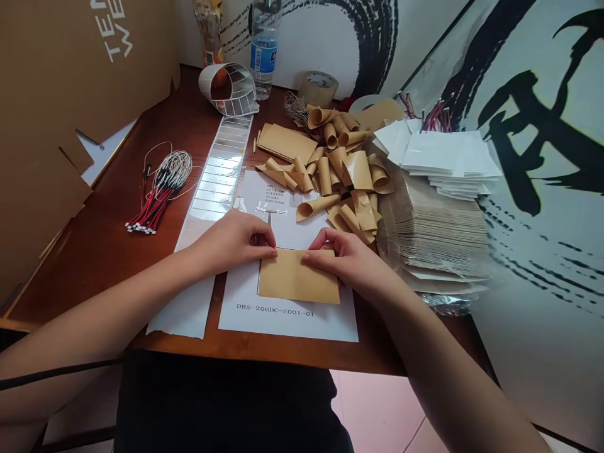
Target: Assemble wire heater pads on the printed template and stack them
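Observation:
A flat tan rectangle of kraft paper [295,280] lies over the white printed sheet [283,322], above its line of large lettering. My left hand [238,242] pinches the paper's upper left corner between thumb and fingers. At the upper right part of the same paper, my right hand [344,258] grips the edge, its thumb on top. Beyond my hands, curled pieces of tan paper [325,176] are heaped loosely. To the left of the sheet runs a long strip of labels [219,167], its far end rolled up.
Bundled red and white wires [163,189] lie at the left, near a large cardboard box [85,82]. Stacked white and grey cards [438,214] in clear plastic stand at the right. A water bottle [265,53] and a tape roll [318,88] are at the back.

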`<state>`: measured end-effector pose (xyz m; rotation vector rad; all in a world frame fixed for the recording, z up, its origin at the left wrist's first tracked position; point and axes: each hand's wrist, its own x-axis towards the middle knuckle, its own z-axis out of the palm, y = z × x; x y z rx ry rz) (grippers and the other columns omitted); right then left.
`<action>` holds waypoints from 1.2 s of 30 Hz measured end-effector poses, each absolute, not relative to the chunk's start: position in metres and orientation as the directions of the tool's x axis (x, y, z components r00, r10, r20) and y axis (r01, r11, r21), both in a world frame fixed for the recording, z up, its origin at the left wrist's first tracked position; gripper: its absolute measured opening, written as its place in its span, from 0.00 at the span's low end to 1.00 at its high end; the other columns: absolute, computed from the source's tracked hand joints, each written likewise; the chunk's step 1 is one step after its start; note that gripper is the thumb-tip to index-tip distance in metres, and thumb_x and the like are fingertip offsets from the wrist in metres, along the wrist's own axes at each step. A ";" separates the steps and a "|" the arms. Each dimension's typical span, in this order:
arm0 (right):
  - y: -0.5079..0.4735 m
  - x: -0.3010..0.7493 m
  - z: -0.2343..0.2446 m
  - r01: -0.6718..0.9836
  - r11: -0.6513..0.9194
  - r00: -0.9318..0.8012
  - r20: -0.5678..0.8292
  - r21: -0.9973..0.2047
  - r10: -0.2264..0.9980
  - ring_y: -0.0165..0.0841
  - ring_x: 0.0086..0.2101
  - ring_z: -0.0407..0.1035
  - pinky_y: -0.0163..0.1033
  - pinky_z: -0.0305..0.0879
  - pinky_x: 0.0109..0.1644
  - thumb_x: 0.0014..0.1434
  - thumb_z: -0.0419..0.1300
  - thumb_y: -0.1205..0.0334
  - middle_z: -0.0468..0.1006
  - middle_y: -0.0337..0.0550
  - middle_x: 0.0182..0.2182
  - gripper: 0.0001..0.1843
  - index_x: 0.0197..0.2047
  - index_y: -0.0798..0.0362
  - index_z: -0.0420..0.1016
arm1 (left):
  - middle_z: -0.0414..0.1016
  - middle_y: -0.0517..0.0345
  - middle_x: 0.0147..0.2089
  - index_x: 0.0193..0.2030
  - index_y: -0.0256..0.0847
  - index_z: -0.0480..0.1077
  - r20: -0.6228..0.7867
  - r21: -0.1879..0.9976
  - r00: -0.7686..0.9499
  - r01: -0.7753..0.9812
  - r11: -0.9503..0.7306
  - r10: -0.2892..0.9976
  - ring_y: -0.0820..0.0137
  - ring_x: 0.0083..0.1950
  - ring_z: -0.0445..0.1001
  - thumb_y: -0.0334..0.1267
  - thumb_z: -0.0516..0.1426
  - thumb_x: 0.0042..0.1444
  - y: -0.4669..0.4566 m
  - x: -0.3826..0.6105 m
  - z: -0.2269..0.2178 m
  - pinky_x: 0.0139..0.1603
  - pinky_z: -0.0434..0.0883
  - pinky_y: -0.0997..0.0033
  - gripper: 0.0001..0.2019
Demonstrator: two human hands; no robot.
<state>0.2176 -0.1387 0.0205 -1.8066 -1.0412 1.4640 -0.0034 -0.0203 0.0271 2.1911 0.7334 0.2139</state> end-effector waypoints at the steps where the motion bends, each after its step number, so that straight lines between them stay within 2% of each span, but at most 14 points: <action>1: -0.139 0.217 0.021 0.205 -0.525 0.089 -0.518 -0.826 0.851 0.29 0.21 0.64 0.32 0.53 0.18 0.43 0.76 0.44 0.72 0.33 0.23 0.27 0.32 0.47 0.65 | 0.80 0.61 0.29 0.35 0.41 0.82 -0.091 0.742 0.812 0.441 -0.505 0.576 0.73 0.30 0.72 0.41 0.67 0.56 -0.020 -0.003 0.027 0.33 0.63 0.72 0.06; 10: -0.140 0.217 0.022 0.185 -0.511 0.091 -0.503 -0.840 0.860 0.28 0.19 0.62 0.33 0.51 0.18 0.44 0.76 0.46 0.70 0.32 0.21 0.25 0.32 0.47 0.66 | 0.77 0.63 0.26 0.34 0.40 0.80 -0.090 0.774 0.784 0.443 -0.452 0.614 0.74 0.29 0.72 0.40 0.69 0.53 -0.020 -0.002 0.031 0.34 0.66 0.72 0.07; 25: -0.138 0.217 0.018 0.178 -0.484 0.065 -0.481 -0.857 0.874 0.27 0.18 0.61 0.32 0.51 0.16 0.44 0.77 0.46 0.70 0.30 0.20 0.25 0.32 0.48 0.66 | 0.78 0.62 0.27 0.34 0.40 0.80 -0.101 0.752 0.788 0.460 -0.472 0.607 0.72 0.30 0.74 0.43 0.68 0.53 -0.020 -0.003 0.028 0.35 0.65 0.71 0.09; 32: -0.138 0.217 0.018 0.188 -0.498 0.075 -0.493 -0.846 0.867 0.27 0.19 0.61 0.32 0.52 0.17 0.45 0.76 0.46 0.72 0.32 0.22 0.25 0.32 0.48 0.66 | 0.78 0.60 0.33 0.42 0.40 0.78 0.039 0.706 0.714 0.476 -0.525 0.699 0.70 0.35 0.72 0.43 0.58 0.64 -0.018 -0.003 0.032 0.39 0.65 0.69 0.10; 36: -0.138 0.218 0.018 0.187 -0.493 0.068 -0.490 -0.850 0.869 0.26 0.19 0.61 0.32 0.52 0.16 0.45 0.76 0.47 0.71 0.31 0.22 0.25 0.32 0.48 0.66 | 0.76 0.60 0.34 0.44 0.40 0.77 -0.037 0.699 0.797 0.452 -0.554 0.603 0.71 0.33 0.71 0.44 0.63 0.59 -0.016 -0.004 0.033 0.37 0.65 0.70 0.11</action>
